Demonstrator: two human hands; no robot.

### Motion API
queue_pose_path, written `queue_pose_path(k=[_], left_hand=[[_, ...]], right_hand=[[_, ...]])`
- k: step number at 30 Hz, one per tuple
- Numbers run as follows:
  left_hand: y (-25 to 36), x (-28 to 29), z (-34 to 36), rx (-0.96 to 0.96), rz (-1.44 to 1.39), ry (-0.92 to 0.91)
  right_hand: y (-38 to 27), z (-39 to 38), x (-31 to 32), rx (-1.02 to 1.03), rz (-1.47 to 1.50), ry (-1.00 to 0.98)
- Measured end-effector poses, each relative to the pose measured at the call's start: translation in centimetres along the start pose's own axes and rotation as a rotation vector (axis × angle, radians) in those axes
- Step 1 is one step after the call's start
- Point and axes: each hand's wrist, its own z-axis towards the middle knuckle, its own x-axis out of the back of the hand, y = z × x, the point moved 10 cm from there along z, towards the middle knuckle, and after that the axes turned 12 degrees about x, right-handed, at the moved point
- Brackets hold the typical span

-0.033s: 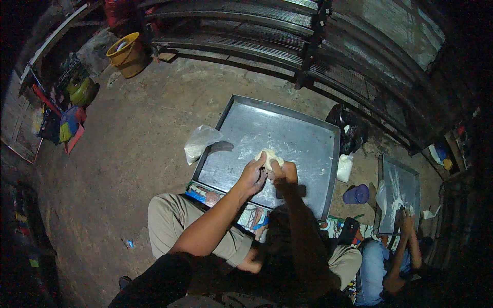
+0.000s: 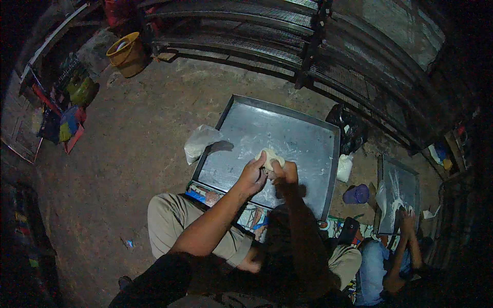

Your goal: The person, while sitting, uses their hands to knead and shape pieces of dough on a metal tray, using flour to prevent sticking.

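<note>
A lump of pale dough (image 2: 270,158) is held between both my hands over a large metal tray (image 2: 303,128) dusted with white flour. My left hand (image 2: 252,174) grips the dough from the left, its thumb pressed up on the lump. From the right, my right hand (image 2: 285,172) closes on it, thumb on top. The undersides of the dough and some fingers are hidden. A clear plastic bag (image 2: 199,143) with pale contents lies against the tray's left edge.
A co-worker's hands (image 2: 407,218) work over a smaller floured tray (image 2: 414,179) at right. Between the trays stand a purple container (image 2: 356,194), a white bag (image 2: 344,168) and a black plastic bag (image 2: 349,131). Wire racks (image 2: 231,36) line the back; a yellow bucket (image 2: 127,59) stands far left.
The co-worker's hands have shifted slightly on the smaller tray. My own hands and the dough look almost unchanged.
</note>
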Motion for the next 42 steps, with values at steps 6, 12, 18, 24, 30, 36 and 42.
queue_pose_path(k=[6, 12, 18, 24, 30, 36, 42], left_hand=[[2.0, -1.2, -0.9, -0.136, 0.011, -0.015], [5.4, -0.8, -2.4, -0.394, 0.687, 0.41], [4.2, 0.4, -0.9, -0.402, 0.637, 0.253], [3.7, -0.5, -1.0, -0.348, 0.807, 0.246], [3.4, 0.9, -0.1, -0.296, 0.612, 0.163], [3.9, -0.9, -1.2, -0.363, 0.685, 0.118], [4.3, -1.1, -1.3, -0.52, 0.791, 0.104]], right_hand=[[0.9, -0.6, -1.3, -0.346, 0.597, 0.112], [5.9, -0.7, 1.2, -0.307, 0.573, 0.464], [4.6, 0.6, 2.3, -0.086, 0.298, 0.413], [2.5, 0.8, 2.2, 0.045, 0.195, 0.374], [-0.1, 1.7, 2.5, 0.108, -0.083, 0.212], [-2.3, 1.8, 3.3, 0.192, -0.318, 0.151], [0.1, 1.6, 3.4, 0.014, -0.009, 0.221]])
